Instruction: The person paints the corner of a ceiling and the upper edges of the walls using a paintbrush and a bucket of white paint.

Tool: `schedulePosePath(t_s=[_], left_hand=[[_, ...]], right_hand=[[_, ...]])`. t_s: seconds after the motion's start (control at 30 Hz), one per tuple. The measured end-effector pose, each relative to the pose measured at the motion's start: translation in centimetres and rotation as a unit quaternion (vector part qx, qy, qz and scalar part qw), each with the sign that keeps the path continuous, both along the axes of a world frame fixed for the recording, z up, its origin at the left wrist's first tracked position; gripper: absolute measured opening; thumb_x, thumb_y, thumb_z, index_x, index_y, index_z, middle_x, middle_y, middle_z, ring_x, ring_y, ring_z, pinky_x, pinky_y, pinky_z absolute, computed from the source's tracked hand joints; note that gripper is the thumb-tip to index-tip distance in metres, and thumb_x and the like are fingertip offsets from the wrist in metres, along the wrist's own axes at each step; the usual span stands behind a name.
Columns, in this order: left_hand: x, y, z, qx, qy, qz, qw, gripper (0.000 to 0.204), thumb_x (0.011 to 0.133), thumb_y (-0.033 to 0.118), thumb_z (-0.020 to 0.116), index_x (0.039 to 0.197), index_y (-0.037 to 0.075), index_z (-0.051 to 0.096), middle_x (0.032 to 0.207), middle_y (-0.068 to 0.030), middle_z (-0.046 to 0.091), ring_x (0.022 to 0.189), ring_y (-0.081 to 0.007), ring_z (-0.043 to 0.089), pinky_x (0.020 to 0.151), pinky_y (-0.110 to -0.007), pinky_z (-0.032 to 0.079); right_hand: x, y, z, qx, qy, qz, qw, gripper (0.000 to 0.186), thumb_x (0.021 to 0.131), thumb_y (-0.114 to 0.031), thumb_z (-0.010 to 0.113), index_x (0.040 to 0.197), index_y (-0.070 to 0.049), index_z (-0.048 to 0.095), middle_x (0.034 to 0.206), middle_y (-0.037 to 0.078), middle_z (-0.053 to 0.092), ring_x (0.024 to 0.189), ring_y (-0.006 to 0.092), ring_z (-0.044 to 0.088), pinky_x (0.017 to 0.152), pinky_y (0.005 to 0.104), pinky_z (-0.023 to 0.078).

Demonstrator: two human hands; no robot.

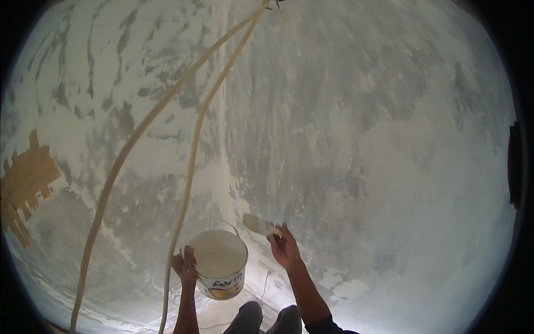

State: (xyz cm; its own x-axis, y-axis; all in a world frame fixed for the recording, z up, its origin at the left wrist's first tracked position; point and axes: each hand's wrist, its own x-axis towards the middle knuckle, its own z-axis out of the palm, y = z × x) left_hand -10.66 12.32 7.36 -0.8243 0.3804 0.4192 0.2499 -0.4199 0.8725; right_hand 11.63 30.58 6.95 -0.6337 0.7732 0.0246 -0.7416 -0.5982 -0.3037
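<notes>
My left hand [186,263] grips the rim of a round paint bucket [225,284] at the lower middle, which holds pale, creamy liquid. My right hand [283,247] is closed on the handle of a wide brush [255,225], held up to the right of the bucket with its pale head pointing left, near the corner where the two walls meet. Whether the bristles touch the wall cannot be made out. The patchy, white-coated left wall [133,72] and greyer right wall [378,139] surround my hands.
Two long beige hoses [193,150] hang from a fixture [267,5] at the top, running down left of the bucket. Torn brown tape [30,175] covers a spot at far left. A dark edge [514,164] shows at far right. My knees [286,317] are below, with a thin cable [266,286] behind.
</notes>
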Motion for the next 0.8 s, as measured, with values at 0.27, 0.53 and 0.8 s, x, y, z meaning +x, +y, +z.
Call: schedulePosePath(t_s=[0.27,0.53,0.8], left_hand=[[-5.1,8.7,5.5,0.051,0.074,0.09,0.992,0.046,0.088,0.026,0.057,0.049,0.004,0.048,0.04,0.0004,0.04,0.038,-0.0063,0.036,0.038,-0.025,0.027],[-7.1,10.6,11.0,0.086,0.116,0.071,0.987,0.033,0.083,0.015,0.062,0.055,0.002,0.053,0.051,0.0011,0.048,0.043,-0.0035,0.039,0.039,-0.022,0.026],[-6.2,10.1,19.5,0.023,0.172,0.115,0.978,0.045,0.083,0.023,0.061,0.046,0.001,0.045,0.041,-0.0022,0.041,0.037,-0.0106,0.035,0.044,-0.027,0.033]], right_hand=[[-5.2,8.6,20.6,0.288,-0.075,-0.066,0.953,0.02,0.092,-0.02,0.052,0.088,-0.001,0.056,0.107,0.016,0.059,0.093,0.0165,0.062,0.082,0.0251,0.055],[-7.7,10.6,27.6,0.214,-0.072,-0.037,0.973,0.018,0.089,-0.019,0.056,0.091,-0.001,0.056,0.109,0.015,0.058,0.09,0.0148,0.061,0.08,0.0239,0.056],[-11.6,12.7,39.8,0.358,-0.178,-0.087,0.912,0.018,0.085,-0.015,0.062,0.095,0.0,0.058,0.092,0.008,0.062,0.078,0.0114,0.062,0.068,0.0205,0.055]])
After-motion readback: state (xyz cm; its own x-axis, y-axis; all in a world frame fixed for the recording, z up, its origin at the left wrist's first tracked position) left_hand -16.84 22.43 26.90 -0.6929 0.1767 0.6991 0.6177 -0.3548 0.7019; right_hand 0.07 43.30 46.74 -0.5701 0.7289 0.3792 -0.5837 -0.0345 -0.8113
